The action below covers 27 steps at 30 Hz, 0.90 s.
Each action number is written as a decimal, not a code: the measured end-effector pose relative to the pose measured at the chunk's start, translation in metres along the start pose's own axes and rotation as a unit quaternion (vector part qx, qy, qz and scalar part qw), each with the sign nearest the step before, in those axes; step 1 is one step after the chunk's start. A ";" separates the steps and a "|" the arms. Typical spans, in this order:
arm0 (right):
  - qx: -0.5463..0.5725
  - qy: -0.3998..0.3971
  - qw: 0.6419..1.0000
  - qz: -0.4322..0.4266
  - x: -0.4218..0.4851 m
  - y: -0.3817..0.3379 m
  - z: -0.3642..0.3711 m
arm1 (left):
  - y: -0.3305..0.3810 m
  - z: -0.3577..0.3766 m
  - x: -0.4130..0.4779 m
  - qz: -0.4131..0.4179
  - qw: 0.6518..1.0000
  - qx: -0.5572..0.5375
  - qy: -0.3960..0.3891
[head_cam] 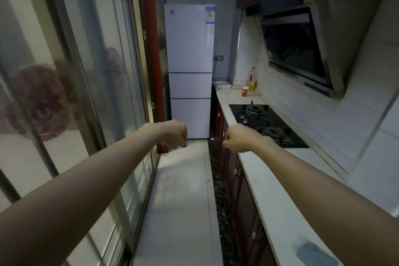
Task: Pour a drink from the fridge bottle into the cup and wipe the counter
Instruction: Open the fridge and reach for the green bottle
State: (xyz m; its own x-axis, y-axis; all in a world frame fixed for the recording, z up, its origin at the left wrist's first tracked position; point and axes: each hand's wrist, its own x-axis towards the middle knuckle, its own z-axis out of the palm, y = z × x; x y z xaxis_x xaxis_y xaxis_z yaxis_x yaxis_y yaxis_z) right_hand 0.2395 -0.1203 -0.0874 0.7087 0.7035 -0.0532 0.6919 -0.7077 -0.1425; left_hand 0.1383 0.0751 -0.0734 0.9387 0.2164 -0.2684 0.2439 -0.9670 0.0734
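A white three-door fridge (189, 67) stands closed at the far end of the narrow kitchen. On the white counter (267, 188) along the right, a red and white paper cup (245, 91) sits beyond the stove. A grey-blue cloth (315, 254) lies on the counter near me, partly under my right forearm. Both arms stretch forward over the floor. My left hand (176, 134) and my right hand (236, 138) are curled into fists and hold nothing.
A black two-burner gas hob (267, 124) is set into the counter under a range hood (302, 49). A bottle of yellow oil (252, 80) stands by the wall behind the cup. Sliding glass doors (86, 93) line the left. Dark red cabinets (237, 179) sit below the counter.
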 end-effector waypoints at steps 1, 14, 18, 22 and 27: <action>0.001 0.000 1.000 -0.001 0.009 0.005 -0.001 | -0.001 -0.003 0.009 -0.001 1.000 0.000 0.000; 0.021 -0.027 0.999 -0.015 0.105 0.060 0.028 | -0.007 -0.005 0.107 -0.042 0.998 0.001 -0.055; 0.027 -0.029 0.999 -0.015 0.133 0.069 0.027 | -0.013 -0.009 0.137 -0.030 0.998 0.007 -0.060; 0.024 -0.035 0.999 -0.015 0.171 0.073 0.026 | -0.023 -0.016 0.170 -0.019 0.998 0.012 -0.054; 0.013 -0.036 0.999 -0.018 0.235 0.070 0.026 | -0.056 -0.025 0.222 -0.009 0.998 -0.003 -0.056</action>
State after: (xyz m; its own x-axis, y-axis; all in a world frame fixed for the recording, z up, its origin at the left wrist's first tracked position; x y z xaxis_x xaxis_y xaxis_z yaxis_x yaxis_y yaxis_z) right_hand 0.4506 -0.0026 -0.1353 0.6703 0.7326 -0.1183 0.7129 -0.6800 -0.1716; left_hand 0.3397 0.1805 -0.1131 0.9007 0.2177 -0.3760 0.2633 -0.9619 0.0739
